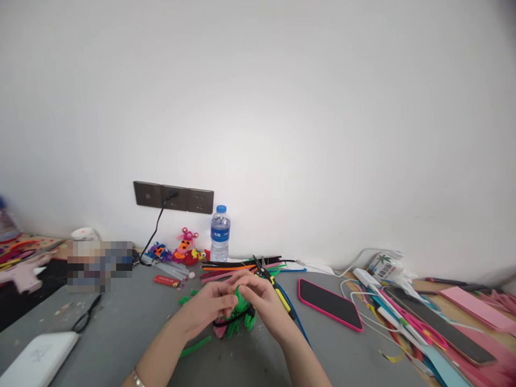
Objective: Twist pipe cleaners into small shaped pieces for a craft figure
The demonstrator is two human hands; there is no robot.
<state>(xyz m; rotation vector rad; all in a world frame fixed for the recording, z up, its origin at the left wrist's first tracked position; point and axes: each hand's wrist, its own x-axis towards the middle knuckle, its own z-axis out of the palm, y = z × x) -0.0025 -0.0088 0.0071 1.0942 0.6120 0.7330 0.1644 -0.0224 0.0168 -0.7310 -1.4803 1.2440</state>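
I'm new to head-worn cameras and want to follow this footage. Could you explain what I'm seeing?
There is no machine here: these are a person's bare left hand and right hand. The single picture comes from a camera on that person's head, looking forward and down, so the forearms enter from the bottom edge.

The fingers of both hands meet around a green fuzzy piece, which they partly hide. On the grey work surface, yellow-and-black pliers lie just beyond the right hand. Farther right is a dark-screened phone with a pink edge. Toward the wall stand a water bottle with a blue cap and, left of it, small colourful figures.
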